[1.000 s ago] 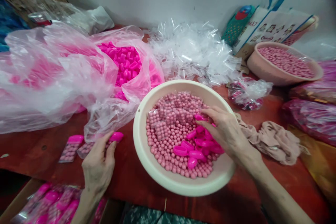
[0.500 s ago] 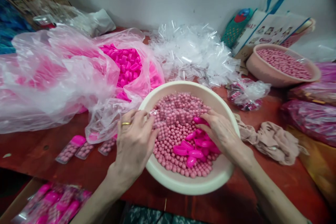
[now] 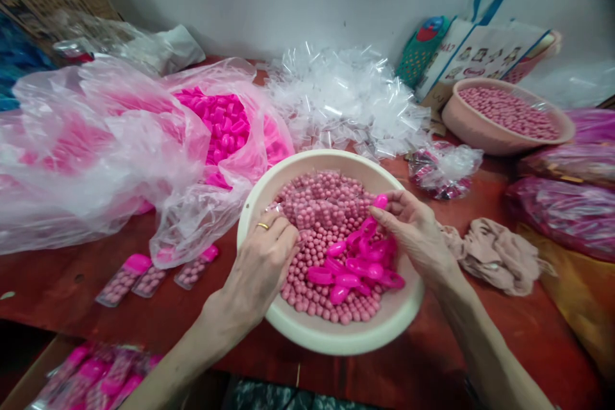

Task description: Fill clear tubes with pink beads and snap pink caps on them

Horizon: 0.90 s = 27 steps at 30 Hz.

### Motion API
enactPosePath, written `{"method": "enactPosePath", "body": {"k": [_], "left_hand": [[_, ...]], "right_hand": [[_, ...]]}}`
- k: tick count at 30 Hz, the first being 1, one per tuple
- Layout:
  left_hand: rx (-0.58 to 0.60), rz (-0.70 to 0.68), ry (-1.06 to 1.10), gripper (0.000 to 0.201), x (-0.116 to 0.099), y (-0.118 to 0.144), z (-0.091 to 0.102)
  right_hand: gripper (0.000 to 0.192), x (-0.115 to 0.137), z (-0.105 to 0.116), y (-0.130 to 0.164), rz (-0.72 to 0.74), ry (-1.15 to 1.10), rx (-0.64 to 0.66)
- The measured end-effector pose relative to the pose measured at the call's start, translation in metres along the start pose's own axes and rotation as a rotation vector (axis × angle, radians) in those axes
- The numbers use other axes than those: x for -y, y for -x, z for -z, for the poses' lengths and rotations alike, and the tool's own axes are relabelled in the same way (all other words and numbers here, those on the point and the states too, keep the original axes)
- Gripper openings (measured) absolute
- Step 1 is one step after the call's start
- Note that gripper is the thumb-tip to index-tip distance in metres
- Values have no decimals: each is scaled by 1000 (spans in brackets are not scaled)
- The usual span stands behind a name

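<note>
We've got both hands in the cream basin (image 3: 269, 202) w/ pink beads (image 3: 321, 195): left hand (image 3: 262, 262) pinching a clear packet (image 3: 293, 211), right hand (image 3: 416, 234) gripping a pink cap (image 3: 381, 201).

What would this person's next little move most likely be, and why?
Probably bringing the two hands together to fit the pink cap onto the clear packet. The right hand pinches a cap at its fingertips, the left hand grips a bead-filled packet in the cream bowl, and capped packets lie alongside.
</note>
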<state>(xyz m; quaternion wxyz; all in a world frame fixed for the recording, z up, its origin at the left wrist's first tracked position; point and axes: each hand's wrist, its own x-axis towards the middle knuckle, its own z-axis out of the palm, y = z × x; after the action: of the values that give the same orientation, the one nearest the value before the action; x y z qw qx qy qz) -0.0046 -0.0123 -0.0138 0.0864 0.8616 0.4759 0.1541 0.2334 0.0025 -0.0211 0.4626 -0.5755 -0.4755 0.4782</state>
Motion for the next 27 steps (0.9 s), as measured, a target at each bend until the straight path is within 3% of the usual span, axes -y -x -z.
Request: {"method": "enactPosePath", "body": {"k": [2,7,12,15,21,24,27], "left_hand": [[14,14,138,17,-2,1,-1],[-35,87,483,11,-7,1,-1],[-60,180,706,45,-9,-1,-3],[-41,160,760,51,-9,-2,-2],[47,188,933,57,-11,-2,0],[68,223,1000,57,-10,-1,1],[78,234,985,50,-8,-1,3]], "right_hand": [[35,3,-1,3,-77,-151,34],[28,8,-12,14,-188,-303,138],[22,9,-24,25,-179,-235,244],[17,14,-28,31,-105,-150,273],[5,22,-38,38,309,42,10],[10,19,-42,40,432,223,83],[12,18,-40,39,467,306,167]]}}
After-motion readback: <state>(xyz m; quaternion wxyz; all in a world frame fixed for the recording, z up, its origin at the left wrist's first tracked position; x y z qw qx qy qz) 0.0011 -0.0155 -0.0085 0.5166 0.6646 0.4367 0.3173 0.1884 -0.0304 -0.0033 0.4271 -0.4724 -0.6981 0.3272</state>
